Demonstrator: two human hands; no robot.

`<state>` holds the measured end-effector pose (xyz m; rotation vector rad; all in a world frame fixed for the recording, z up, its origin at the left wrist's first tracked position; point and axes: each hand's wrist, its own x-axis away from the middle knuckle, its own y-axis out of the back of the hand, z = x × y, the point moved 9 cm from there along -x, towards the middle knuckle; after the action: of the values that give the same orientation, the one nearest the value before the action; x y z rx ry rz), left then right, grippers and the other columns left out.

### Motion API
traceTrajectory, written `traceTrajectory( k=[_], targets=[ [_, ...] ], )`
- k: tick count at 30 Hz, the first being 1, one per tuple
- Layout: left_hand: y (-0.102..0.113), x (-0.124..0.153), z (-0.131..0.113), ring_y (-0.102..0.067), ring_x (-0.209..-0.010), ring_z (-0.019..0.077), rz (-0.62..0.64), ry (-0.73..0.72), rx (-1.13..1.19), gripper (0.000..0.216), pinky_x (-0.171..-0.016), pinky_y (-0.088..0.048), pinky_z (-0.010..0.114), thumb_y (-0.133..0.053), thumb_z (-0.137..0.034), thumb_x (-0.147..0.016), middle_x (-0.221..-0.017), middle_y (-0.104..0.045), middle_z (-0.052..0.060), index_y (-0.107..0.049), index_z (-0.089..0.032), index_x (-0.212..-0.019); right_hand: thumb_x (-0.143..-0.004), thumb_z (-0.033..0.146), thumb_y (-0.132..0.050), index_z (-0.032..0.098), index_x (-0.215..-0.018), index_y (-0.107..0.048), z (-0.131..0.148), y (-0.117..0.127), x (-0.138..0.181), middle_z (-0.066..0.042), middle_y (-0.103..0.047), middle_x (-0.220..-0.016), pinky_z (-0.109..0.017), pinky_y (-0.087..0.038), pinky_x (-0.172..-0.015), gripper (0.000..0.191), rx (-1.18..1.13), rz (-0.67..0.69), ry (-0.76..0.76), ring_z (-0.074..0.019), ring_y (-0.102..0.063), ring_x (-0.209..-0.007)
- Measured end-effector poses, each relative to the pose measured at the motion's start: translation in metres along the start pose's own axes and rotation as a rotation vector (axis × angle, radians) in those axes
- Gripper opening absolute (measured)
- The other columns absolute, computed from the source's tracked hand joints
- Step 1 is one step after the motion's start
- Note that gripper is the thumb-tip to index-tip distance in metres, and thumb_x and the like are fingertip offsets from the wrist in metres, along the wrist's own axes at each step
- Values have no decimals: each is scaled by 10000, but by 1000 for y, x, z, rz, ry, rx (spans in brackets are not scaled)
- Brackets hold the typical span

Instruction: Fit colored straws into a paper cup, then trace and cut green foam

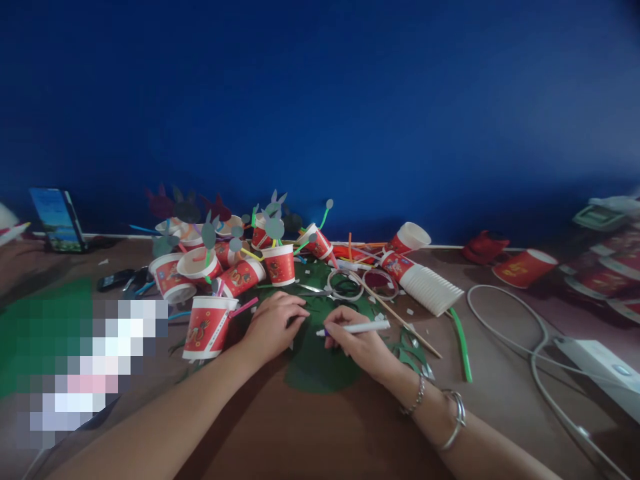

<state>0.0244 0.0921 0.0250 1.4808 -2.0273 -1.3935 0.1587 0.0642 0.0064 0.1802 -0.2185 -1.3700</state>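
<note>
My right hand (356,341) is closed around a white marker (373,327) with a purple end, held almost level just above a dark green sheet of paper (320,373). Fingers stretched out, my left hand (275,323) rests on the left part of that sheet and grips nothing. Close to my left wrist stands a red and white paper cup (206,330) with a pink straw (244,307) sticking out of its side. Scissors (315,289) lie on the sheet beyond both hands. Dark green paper scraps (409,350) are to the right of my right hand.
Several paper cups with straws and paper cut-outs crowd the back left. A nested cup stack (430,287), wooden stick (400,320), rolls of tape (345,285) and green straw (461,347) lie right. A phone (59,220) leans far left; a power strip (600,370) and cable lie far right.
</note>
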Motion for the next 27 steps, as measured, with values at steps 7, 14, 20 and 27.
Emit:
traceTrajectory(
  k=[7, 14, 20, 27],
  targets=[
    [0, 0, 0, -558, -988, 200, -2, -4, 0, 157, -852, -451, 358, -562, -236, -815, -1046, -685, -2, -708, -275, -858, -745, 306, -578, 190, -589, -489, -3, 10, 0, 41, -512, -475, -202, -316, -428, 214, 30, -99, 0, -88, -431, -453],
    [-1, 0, 0, -557, -988, 200, 4, -6, -5, 165, -852, -452, 361, -553, -243, -819, -1051, -682, 1, -708, -277, -863, -714, 292, -561, 212, -521, -381, -1, 15, -1, 68, -398, -425, -206, -291, -426, 276, 119, -167, 19, -83, -365, -431],
    [-1, 0, 0, -555, -993, 199, -3, -11, 0, 162, -858, -448, 360, -553, -239, -821, -1052, -681, -1, -705, -273, -864, -673, 257, -605, 211, -558, -416, -3, 14, -2, 74, -415, -458, -200, -274, -416, 227, 183, -159, 32, -85, -378, -437],
    [0, 0, 0, -556, -992, 201, 2, -1, 8, 160, -852, -450, 362, -555, -241, -817, -1052, -679, 0, -704, -272, -866, -739, 271, -572, 214, -560, -415, -7, 12, -2, 38, -543, -461, -213, -360, -466, 245, 187, -173, 17, -112, -486, -466]
  ],
)
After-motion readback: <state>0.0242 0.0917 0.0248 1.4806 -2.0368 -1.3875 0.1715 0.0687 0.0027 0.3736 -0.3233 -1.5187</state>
